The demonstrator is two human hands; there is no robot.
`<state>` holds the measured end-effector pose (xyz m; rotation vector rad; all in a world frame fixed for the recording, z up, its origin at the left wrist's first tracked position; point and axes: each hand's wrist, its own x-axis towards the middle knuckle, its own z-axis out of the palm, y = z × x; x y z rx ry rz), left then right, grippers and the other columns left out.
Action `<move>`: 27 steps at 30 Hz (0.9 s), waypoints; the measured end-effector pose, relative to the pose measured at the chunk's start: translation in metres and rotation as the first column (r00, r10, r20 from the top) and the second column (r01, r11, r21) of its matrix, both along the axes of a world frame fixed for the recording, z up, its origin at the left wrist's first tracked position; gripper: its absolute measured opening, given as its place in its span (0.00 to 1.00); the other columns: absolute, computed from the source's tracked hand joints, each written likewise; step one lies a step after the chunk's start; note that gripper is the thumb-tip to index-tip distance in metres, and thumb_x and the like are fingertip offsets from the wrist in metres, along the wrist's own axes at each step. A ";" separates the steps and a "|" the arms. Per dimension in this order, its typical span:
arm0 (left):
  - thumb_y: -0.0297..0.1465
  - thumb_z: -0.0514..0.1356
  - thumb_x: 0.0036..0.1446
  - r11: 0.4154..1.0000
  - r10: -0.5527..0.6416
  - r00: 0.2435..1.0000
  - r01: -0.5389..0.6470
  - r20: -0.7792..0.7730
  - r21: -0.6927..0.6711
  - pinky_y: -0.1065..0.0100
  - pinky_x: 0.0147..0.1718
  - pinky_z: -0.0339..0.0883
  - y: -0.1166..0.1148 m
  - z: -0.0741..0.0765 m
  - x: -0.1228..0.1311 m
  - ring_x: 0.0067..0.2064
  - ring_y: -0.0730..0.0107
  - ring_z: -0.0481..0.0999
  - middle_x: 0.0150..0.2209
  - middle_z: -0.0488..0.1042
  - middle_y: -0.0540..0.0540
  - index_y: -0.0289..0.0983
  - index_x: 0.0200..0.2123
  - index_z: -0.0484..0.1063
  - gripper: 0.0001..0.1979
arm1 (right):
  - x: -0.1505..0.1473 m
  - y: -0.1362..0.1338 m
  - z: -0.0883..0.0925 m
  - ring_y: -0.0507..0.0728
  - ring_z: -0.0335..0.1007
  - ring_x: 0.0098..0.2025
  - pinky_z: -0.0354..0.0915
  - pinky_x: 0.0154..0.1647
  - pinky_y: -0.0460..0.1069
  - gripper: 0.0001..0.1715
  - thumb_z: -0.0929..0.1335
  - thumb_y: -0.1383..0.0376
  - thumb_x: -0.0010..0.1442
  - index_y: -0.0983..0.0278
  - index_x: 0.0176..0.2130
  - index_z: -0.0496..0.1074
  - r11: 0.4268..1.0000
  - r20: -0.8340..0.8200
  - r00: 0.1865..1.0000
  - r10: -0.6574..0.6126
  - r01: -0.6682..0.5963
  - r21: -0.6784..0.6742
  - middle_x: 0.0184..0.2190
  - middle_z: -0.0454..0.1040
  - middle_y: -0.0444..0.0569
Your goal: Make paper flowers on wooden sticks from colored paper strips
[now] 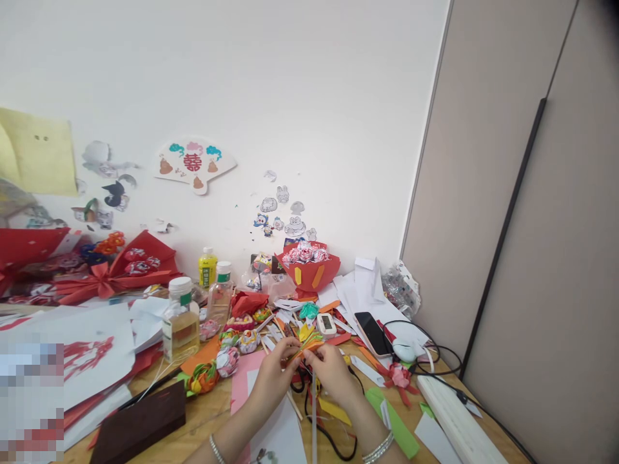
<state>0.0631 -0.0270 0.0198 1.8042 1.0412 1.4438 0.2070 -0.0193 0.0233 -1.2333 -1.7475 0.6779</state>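
Observation:
Both my hands meet low in the middle of the head view, over a cluttered wooden table [203, 419]. My left hand [273, 380] and my right hand [329, 370] pinch a small folded paper piece [308, 340], yellow, orange and green, held between the fingertips of both. Each wrist wears a bracelet. Paper strips and a black cord [333, 438] lie under the hands. Small folded paper balls [227, 359] sit just left of my left hand.
Glue bottles [180, 320] stand left of centre. A red paper bouquet [309, 267] is at the wall, a larger one [120, 267] at the left. A phone [373, 334], a white mouse [405, 350], a dark box [140, 422] and white paper sheets [87, 348] crowd the table.

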 end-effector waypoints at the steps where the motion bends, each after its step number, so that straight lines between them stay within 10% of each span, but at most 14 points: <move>1: 0.36 0.57 0.51 1.000 0.008 1.000 -0.008 -0.010 0.003 0.65 0.35 0.70 0.000 0.000 0.000 0.39 0.63 0.77 0.35 0.76 0.46 0.40 0.35 0.66 0.08 | 0.000 0.001 -0.002 0.50 0.58 0.22 0.50 0.21 0.44 0.17 0.63 0.59 0.56 0.67 0.23 0.69 1.000 -0.026 1.000 0.012 -0.012 -0.004 0.18 0.65 0.42; 27: 0.34 0.59 0.48 0.998 -0.010 0.994 0.003 -0.106 -0.064 0.67 0.36 0.67 0.004 0.002 -0.004 0.35 0.62 0.75 0.33 0.79 0.47 0.39 0.31 0.76 0.08 | 0.005 0.010 -0.010 0.47 0.51 0.18 0.49 0.20 0.44 0.22 0.66 0.49 0.51 0.66 0.24 0.65 0.949 -0.400 0.891 0.213 -0.286 -0.132 0.16 0.57 0.37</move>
